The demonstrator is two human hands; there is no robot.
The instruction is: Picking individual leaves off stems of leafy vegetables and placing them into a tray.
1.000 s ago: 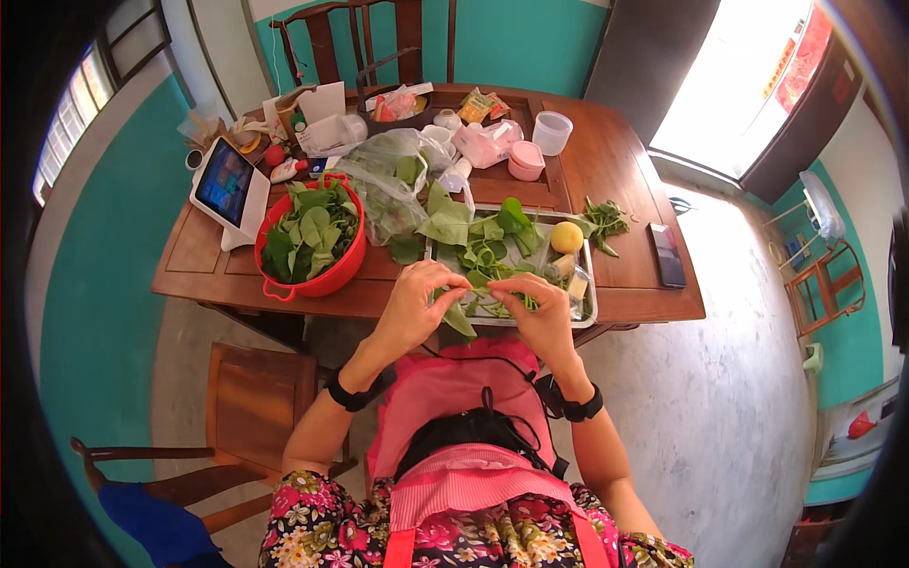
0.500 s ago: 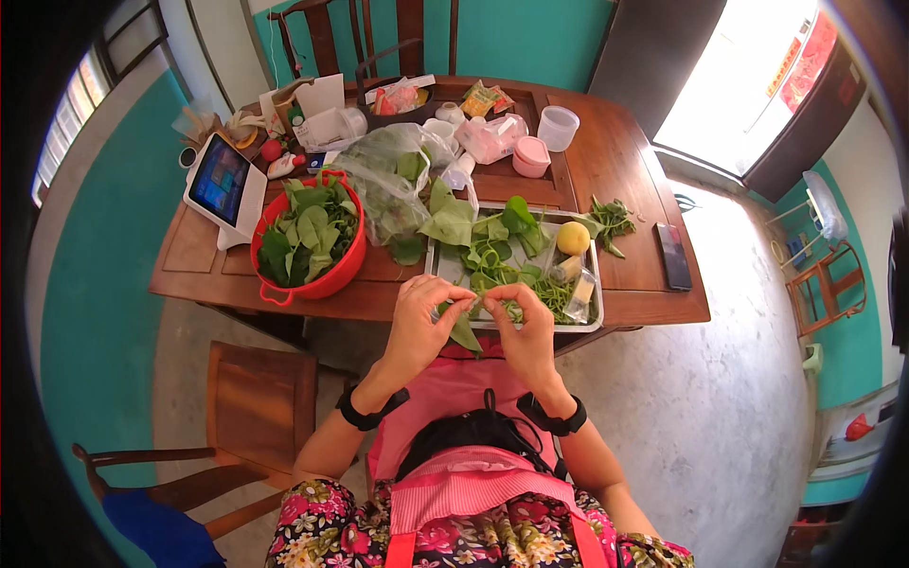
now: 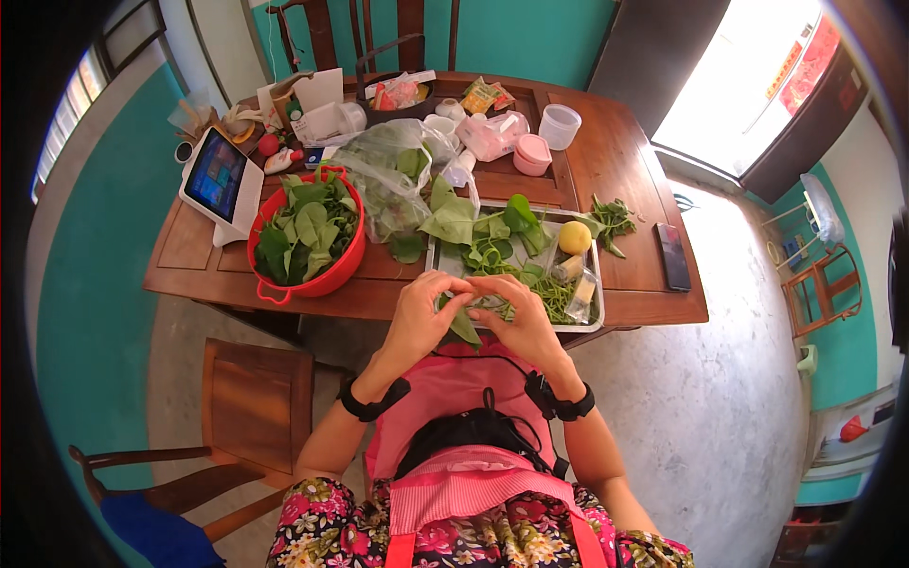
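Over the front edge of the metal tray [image 3: 598, 320], my two hands meet at the fingertips. My left hand [image 3: 426, 312] is closed in a pinch on a leafy green stem, whose leaf [image 3: 464, 328] hangs below the fingers. Curved above that pinch, my right hand [image 3: 519, 320] has its thumb and forefinger apart, and nothing shows between them. Its forefinger reaches the left fingertips. Loose green stems [image 3: 530, 289] and broad leaves lie in the tray, with a yellow round fruit [image 3: 574, 238] and a small clear packet [image 3: 581, 297] at its right side.
A red basket [image 3: 352, 256] full of leaves stands left of the tray, beside a tablet-like screen [image 3: 216, 177]. Behind are a clear plastic bag [image 3: 379, 151] of leaves, a pink tub [image 3: 532, 155] and a clear container [image 3: 560, 126]. A phone [image 3: 673, 256] lies right; a wooden chair [image 3: 256, 402] stands left.
My right hand has turned and its forefinger has moved left over my left fingertips; its thumb and forefinger have parted. My left hand stays nearly in place with the leaf.
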